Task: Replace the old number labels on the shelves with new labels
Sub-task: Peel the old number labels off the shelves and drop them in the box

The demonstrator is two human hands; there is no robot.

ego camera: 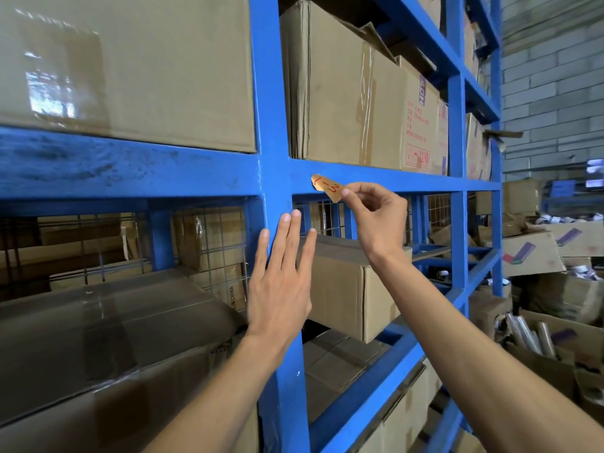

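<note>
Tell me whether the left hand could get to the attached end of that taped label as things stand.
Probably yes. The left hand lies flat and empty on the blue upright, just below the label. Nothing sits between them; the right hand pinches only the label's far end.

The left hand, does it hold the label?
No, the left hand lies open and flat against the blue upright; the right hand pinches the label.

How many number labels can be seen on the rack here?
1: a tan label with red writing, on the blue beam, pinched by the right hand. Others may be hidden or out of frame.
</note>
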